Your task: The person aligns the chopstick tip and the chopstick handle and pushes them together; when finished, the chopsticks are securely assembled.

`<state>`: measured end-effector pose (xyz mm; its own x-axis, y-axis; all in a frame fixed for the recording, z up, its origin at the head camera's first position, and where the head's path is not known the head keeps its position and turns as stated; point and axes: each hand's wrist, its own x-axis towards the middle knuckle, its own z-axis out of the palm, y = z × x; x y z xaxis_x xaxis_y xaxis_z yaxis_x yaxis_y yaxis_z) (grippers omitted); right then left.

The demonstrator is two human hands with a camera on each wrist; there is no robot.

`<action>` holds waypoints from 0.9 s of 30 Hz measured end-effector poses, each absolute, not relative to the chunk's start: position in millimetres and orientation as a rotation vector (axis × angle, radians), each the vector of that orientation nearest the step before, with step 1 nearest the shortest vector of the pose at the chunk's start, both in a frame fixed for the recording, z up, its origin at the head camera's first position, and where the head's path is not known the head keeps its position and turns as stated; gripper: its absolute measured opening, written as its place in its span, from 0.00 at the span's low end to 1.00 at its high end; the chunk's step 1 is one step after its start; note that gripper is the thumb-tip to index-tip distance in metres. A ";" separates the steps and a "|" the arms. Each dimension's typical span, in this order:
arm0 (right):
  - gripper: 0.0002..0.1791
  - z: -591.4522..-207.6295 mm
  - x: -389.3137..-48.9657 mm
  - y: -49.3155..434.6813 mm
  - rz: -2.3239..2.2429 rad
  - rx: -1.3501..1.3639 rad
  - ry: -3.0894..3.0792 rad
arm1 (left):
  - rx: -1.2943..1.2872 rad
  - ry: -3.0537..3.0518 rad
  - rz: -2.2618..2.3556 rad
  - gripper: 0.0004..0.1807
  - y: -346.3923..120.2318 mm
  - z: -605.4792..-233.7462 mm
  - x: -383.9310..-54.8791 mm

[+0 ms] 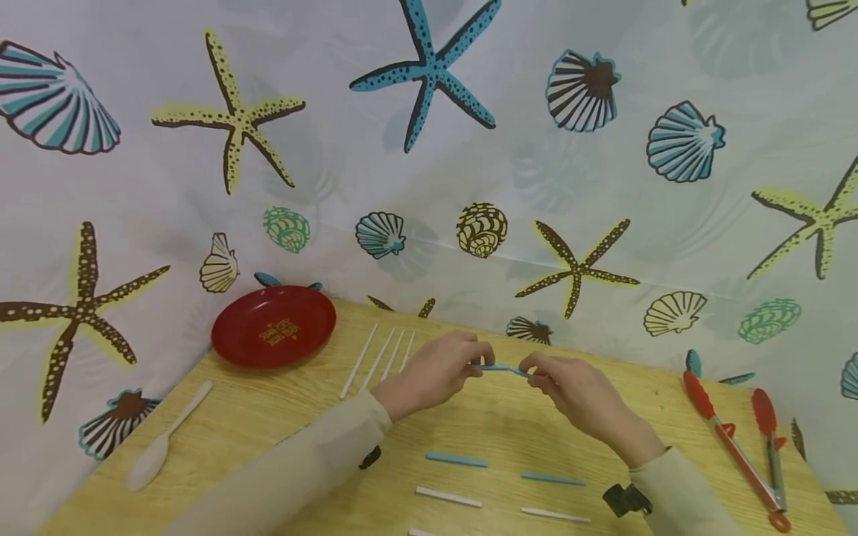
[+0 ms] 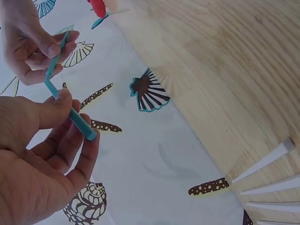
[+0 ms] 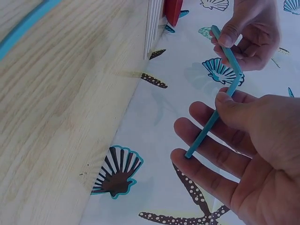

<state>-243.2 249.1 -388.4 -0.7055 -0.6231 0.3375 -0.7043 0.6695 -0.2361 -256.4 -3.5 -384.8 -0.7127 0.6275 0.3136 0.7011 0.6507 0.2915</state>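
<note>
Above the far side of the table, my two hands hold two slim blue chopstick halves end to end. The left hand (image 1: 436, 372) pinches the thicker half (image 2: 82, 124) between thumb and fingers. In my right hand (image 1: 583, 391) is the thinner half (image 3: 206, 126), gripped by the thumb against spread fingers. Their inner ends meet at a bend in both wrist views. On the table below lie two more blue pieces (image 1: 457, 460) (image 1: 553, 479) and short white pieces (image 1: 449, 496) (image 1: 556, 514). Several long white chopsticks (image 1: 358, 361) lie side by side beyond the left forearm.
A red oval plate (image 1: 244, 316) leans at the back left corner of the wooden table (image 1: 630, 424). A pale spoon (image 1: 150, 461) lies at the left edge. Two red-tipped tongs (image 1: 737, 450) (image 1: 771, 432) lie at the right. A shell-and-starfish cloth (image 1: 456, 179) hangs behind.
</note>
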 end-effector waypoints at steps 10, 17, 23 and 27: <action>0.08 -386.9 -240.6 248.8 0.404 1.055 -2.610 | -1.112 -2.663 -0.389 0.09 0.4 -386.5 -255.9; 0.06 -380.2 -238.1 246.0 0.311 1.072 -2.508 | -1.175 -2.530 -0.255 0.18 0.7 -386.3 -255.4; 0.09 -383.8 -236.1 241.1 0.346 1.165 -2.359 | -1.232 -2.402 -0.286 0.17 -2.1 -388.9 -254.9; 0.11 -385.5 -235.8 238.2 0.328 1.162 -2.289 | -1.238 -2.366 -0.319 0.15 -3.6 -389.3 -254.7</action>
<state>-235.8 238.2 -385.5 -0.4777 -0.6680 0.5705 -0.8014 0.5974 0.0284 -254.7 -3.6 -389.3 -0.4973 0.7173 0.4881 0.8210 0.5709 -0.0025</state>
